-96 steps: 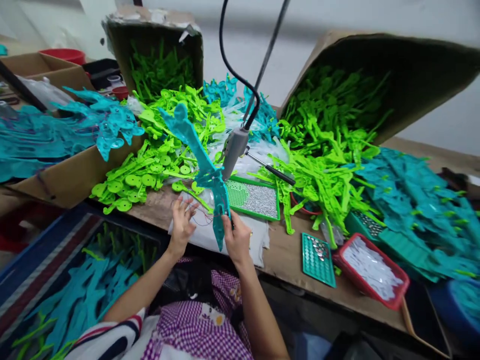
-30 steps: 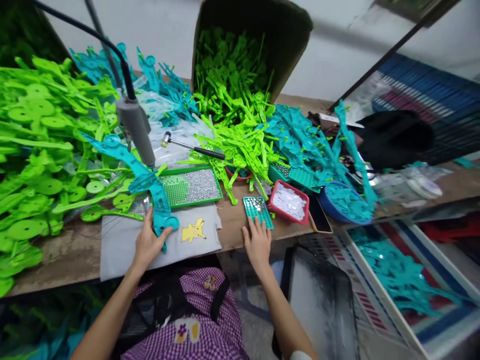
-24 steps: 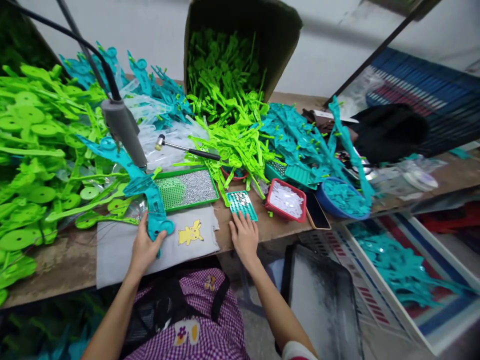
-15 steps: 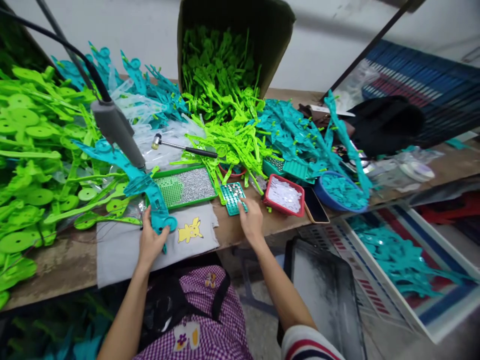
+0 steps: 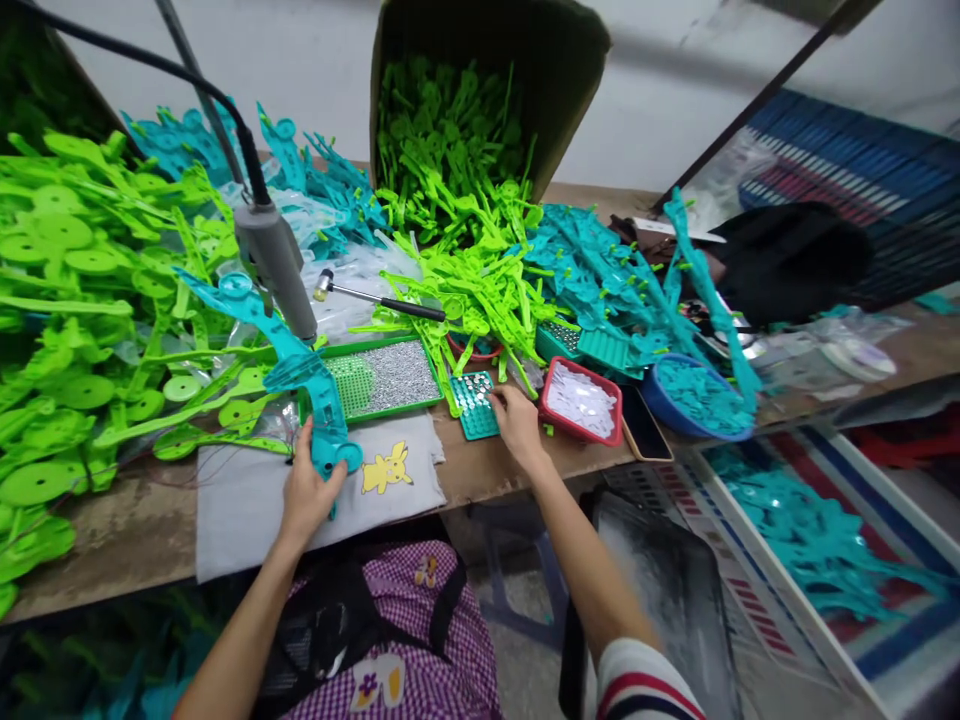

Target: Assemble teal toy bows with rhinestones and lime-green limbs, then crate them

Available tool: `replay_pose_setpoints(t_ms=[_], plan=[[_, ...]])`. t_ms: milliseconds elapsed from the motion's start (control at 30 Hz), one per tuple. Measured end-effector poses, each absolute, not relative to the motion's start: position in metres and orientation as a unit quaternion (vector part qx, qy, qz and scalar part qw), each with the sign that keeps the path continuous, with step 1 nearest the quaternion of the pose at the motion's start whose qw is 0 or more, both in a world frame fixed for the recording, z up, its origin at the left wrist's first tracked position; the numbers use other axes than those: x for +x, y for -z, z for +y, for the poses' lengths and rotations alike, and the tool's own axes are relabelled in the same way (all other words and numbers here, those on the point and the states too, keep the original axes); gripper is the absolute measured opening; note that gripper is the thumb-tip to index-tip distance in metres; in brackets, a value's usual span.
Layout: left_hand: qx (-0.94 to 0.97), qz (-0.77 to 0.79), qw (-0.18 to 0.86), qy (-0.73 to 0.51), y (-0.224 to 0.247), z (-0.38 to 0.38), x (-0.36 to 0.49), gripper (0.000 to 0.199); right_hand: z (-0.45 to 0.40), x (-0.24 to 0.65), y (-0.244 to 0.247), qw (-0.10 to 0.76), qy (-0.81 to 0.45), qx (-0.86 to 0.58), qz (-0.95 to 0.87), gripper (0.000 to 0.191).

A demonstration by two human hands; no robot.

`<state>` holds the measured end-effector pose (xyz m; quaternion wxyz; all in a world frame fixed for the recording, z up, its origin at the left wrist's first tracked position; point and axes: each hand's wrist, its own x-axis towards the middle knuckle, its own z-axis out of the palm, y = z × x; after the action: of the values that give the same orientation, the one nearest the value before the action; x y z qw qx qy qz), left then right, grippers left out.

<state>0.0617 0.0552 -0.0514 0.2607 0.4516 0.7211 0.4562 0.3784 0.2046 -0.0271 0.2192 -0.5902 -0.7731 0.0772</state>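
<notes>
My left hand [image 5: 311, 485] grips the lower end of a long teal plastic part [image 5: 322, 390], which has round bosses and stands tilted over a grey cloth [image 5: 247, 500] with a yellow cartoon figure. The part's upper end reaches toward the tip of a grey electric screwdriver [image 5: 277, 265] hanging on a cable. My right hand [image 5: 517, 425] is at the right edge of a small teal tray [image 5: 480, 425] with small silver round pieces in its far half. Its thumb and forefinger are pinched together; whatever they hold is too small or hidden to make out.
A green tray [image 5: 397, 375] of small metal pieces lies behind the cloth, with a hammer [image 5: 382, 300] beyond. To the right are a red basket [image 5: 551, 415] of white pieces, a phone [image 5: 649, 425] and a blue bowl [image 5: 697, 430]. Green parts [image 5: 60, 300] heap up at left.
My right hand has shifted from the tray's near part to its upper right edge, fingers drawn into a pinch. My left hand keeps its hold on the teal part. The view has moved slightly.
</notes>
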Motion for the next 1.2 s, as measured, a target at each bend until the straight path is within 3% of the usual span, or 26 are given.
replay_pose_setpoints(t_ms=[233, 400, 533, 667, 900, 1100, 1200], plan=[[0.458, 0.739, 0.243, -0.430, 0.050, 0.055, 0.065, 0.087, 0.219, 0.373, 0.017, 0.164, -0.080, -0.590, -0.786, 0.014], [0.463, 0.754, 0.246, -0.396, 0.052, 0.055, 0.067, 0.088, 0.199, 0.338, -0.008, 0.287, -0.108, -0.520, -0.797, 0.013], [0.465, 0.753, 0.254, -0.389, 0.055, 0.055, 0.066, 0.087, 0.166, 0.249, -0.010, 0.307, -0.162, -0.365, -0.864, 0.013], [0.481, 0.733, 0.246, -0.414, 0.056, 0.055, 0.066, 0.082, 0.164, 0.176, 0.000, 0.320, -0.132, -0.257, -0.902, 0.017], [0.471, 0.736, 0.257, -0.414, 0.054, 0.057, 0.068, 0.081, 0.181, 0.171, 0.001, 0.236, -0.087, -0.213, -0.944, 0.017], [0.468, 0.735, 0.253, -0.420, 0.053, 0.056, 0.070, 0.081, 0.177, 0.183, -0.004, 0.354, -0.242, -0.315, -0.847, 0.022], [0.469, 0.733, 0.257, -0.420, 0.053, 0.056, 0.070, 0.081, 0.175, 0.183, -0.003, 0.367, -0.284, -0.335, -0.820, 0.025]])
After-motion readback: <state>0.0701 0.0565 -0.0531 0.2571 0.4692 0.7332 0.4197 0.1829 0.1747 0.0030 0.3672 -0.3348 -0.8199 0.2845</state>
